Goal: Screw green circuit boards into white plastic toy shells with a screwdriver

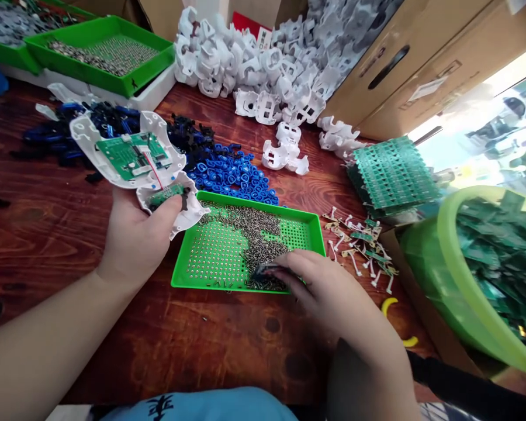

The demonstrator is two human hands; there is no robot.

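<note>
My left hand (135, 234) holds up a white plastic housing (100, 161), its thumb pressed on the lower part. Inside the housing sit a green circuit board (134, 155) and a smaller board (165, 194), joined by red and white wires. Over the lower right part of a green tray (248, 289), my right hand (304, 275) has its fingers pinched around something small and dark among the screws (256, 234). What exactly it grips cannot be made out.
Blue rings (232, 169) and dark parts lie behind the tray, white housings (263, 67) beyond them. Small wired boards (363, 242), stacked green panels (392, 175) and a green tub (447, 263) are at the right. Another screw tray (153, 73) stands at the back left.
</note>
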